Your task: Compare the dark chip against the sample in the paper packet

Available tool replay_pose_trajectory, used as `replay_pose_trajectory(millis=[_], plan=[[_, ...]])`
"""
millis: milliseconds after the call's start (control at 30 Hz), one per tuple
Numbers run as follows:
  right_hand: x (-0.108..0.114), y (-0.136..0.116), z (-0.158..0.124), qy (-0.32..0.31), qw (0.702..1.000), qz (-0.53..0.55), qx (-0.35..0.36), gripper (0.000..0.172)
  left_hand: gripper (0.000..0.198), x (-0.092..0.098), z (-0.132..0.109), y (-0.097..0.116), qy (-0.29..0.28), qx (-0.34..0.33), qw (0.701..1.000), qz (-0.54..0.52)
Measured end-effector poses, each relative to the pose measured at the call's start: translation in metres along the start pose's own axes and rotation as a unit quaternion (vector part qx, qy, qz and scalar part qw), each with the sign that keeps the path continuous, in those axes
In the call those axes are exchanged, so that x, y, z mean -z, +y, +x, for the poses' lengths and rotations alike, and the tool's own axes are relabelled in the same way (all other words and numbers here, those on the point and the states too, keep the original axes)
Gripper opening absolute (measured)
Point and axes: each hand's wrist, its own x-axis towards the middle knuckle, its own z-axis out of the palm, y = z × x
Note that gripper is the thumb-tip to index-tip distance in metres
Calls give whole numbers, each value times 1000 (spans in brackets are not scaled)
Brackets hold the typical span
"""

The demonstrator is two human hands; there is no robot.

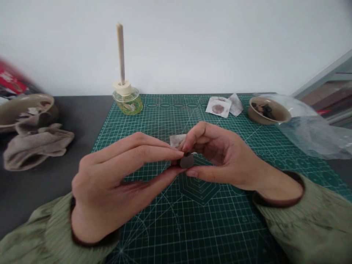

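Note:
A small rounded dark grey-brown lump is held up over the cutting mat, near the middle of the view. My left hand pinches it from the left between straight fingers and thumb. From the right, the curled fingers and thumb of my right hand close on the same lump, fingertips at its top and thumb at its lower edge. What the lump is made of I cannot tell. Just behind the fingers, a white paper piece with dark smudges lies on the mat, partly hidden by my hands.
A green gridded cutting mat covers the dark table. At the back stands a glass reed diffuser. White stained packets lie by a tan bowl of dark pieces and clear plastic. Leftward are another bowl and a crumpled cloth.

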Motion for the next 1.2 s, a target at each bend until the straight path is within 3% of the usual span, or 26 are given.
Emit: replay_pose_trajectory(millis=[133, 267, 467, 533, 600, 700, 800, 1200], plan=[[0, -2, -1, 4, 1000, -3, -5, 56, 17, 1, -1, 1, 1, 1, 1000, -3], [1, -2, -1, 6, 999, -31, 3, 52, 15, 4, 0, 5, -15, 47, 999, -4], [1, -1, -1, 64, 982, -174, 38, 29, 14, -3, 1, -1, -42, 78, 996, -25], [3, -1, 0, 94, 954, -279, 56, 23, 18, -6, 0, -7, -69, 83, 994, -17], [7, -1, 1, 100, 905, -407, 74, 18, 24, -10, -3, -13, -111, 77, 991, 11], [16, 1, 1, 63, 821, -562, 81, 13, 36, -14, -9, -22, -183, 49, 980, 62], [23, 3, 1, 38, 769, -636, 55, 12, 41, -17, -15, -28, -223, 20, 970, 94], [24, 2, 2, 35, 765, -641, 46, 11, 43, -16, -17, -30, -241, 6, 965, 102]])
